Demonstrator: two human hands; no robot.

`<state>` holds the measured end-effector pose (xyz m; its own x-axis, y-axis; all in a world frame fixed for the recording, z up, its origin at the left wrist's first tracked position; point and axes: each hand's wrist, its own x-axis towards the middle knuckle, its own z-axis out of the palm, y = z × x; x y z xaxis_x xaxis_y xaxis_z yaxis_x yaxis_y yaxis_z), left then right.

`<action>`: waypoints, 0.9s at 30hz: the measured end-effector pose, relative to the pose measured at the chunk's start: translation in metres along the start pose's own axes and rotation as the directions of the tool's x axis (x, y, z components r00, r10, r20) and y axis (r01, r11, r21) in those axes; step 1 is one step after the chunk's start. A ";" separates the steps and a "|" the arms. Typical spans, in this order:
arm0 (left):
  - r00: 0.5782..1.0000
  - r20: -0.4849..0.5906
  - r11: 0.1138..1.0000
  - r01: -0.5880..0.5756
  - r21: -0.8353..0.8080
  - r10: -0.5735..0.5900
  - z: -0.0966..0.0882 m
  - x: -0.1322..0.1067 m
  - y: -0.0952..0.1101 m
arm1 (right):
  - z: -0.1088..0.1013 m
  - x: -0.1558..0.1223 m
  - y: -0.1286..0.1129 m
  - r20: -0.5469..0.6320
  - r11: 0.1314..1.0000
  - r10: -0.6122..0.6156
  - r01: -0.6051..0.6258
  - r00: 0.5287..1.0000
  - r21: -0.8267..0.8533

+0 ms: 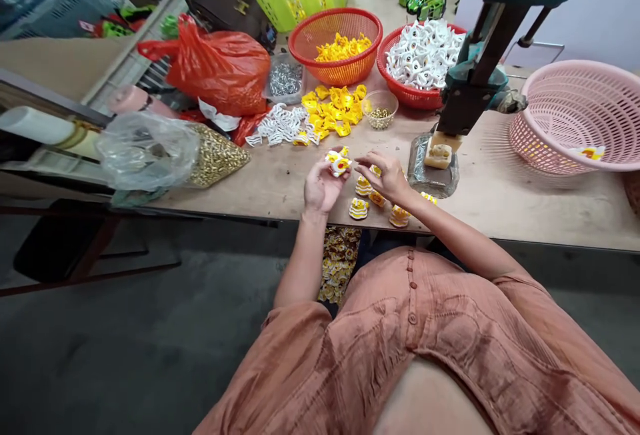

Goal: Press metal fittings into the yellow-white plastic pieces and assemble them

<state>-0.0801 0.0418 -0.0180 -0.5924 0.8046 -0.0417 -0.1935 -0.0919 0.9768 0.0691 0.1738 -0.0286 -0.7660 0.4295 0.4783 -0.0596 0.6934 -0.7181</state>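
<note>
My left hand is closed around a small white and yellow toy piece held just above the wooden table. My right hand hovers beside it with fingers curled and pinched, over several assembled yellow and white pieces standing near the table's front edge. What the right fingers pinch is too small to name. A hand press stands just right of my right hand, with a block on its base.
Behind my hands lie loose yellow parts and white parts, and a small bowl of screws. Red baskets hold yellow parts and white parts. A pink basket sits right, red bag left.
</note>
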 end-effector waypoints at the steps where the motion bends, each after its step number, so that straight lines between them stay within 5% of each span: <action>1: 1.000 0.018 1.000 0.013 -0.012 -0.012 0.010 -0.006 0.003 | 0.000 0.002 -0.002 -0.026 0.999 0.027 -0.025 0.999 0.046; 6: 0.999 -0.034 0.997 0.001 -0.072 -0.004 0.040 -0.023 0.000 | -0.001 -0.002 -0.012 -0.045 0.953 0.190 -0.173 0.981 0.248; 10: 0.998 -0.039 0.996 -0.052 -0.073 0.049 0.034 -0.025 -0.010 | -0.005 -0.009 -0.011 -0.065 0.926 0.233 -0.201 0.970 0.321; 13: 0.975 -0.109 0.971 -0.173 0.168 0.193 0.013 -0.005 -0.014 | -0.015 -0.008 -0.007 -0.088 0.886 0.337 -0.284 0.938 0.367; 16: 0.925 -0.145 0.790 -0.210 0.576 0.351 -0.010 0.035 -0.015 | -0.030 -0.004 -0.008 -0.136 0.911 0.317 -0.261 0.939 0.319; 18: 0.959 -0.044 0.673 -0.163 0.721 0.279 -0.021 0.059 -0.017 | -0.043 -0.006 -0.011 -0.160 0.924 0.283 -0.224 0.946 0.308; 20: 0.977 -0.042 0.694 -0.118 0.711 0.209 -0.028 0.072 -0.019 | -0.061 -0.016 -0.016 -0.183 0.900 0.308 -0.224 0.934 0.375; 23: 0.959 -0.189 0.827 -0.073 0.558 0.212 -0.039 0.060 -0.022 | -0.100 -0.049 -0.024 -0.165 0.735 0.480 -0.292 0.862 0.611; 27: 0.963 -0.233 0.893 -0.017 0.450 0.136 -0.055 -0.006 -0.029 | -0.150 -0.111 -0.034 0.034 0.423 0.669 -0.418 0.742 0.804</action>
<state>-0.1139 0.0079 -0.0575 -0.7789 0.6256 0.0438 0.1892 0.1679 0.9675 0.2523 0.1898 0.0183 -0.6301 0.7633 -0.1427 -0.2201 -0.3518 -0.9098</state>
